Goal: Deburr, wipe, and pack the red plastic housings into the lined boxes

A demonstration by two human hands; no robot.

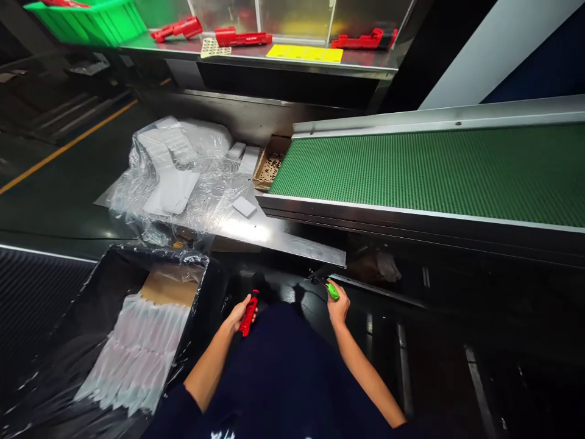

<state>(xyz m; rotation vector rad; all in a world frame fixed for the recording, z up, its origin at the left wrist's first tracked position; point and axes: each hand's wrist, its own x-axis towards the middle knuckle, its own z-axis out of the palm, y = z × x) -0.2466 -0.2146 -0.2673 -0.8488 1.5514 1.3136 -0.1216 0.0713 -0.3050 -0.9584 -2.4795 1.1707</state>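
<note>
A red plastic part (248,315) with a dark end is in my left hand (237,313), whose fingers wrap round it in front of my body. My right hand (339,304) grips the bright green handle (333,292) of a thin dark tool. The tool's shaft points up and left, towards the front corner of the metal table. A gap of dark floor and my dark shirt lie between the two hands, and the tool and red part are apart.
Ahead, a metal table (297,242) bears clear plastic and white pieces. A green conveyor (388,174) runs right, beside a cardboard box (262,175). At lower left is a black-lined bin (201,274) with wrapped items. Red parts (242,38) and yellow labels (304,53) lie on the shelf.
</note>
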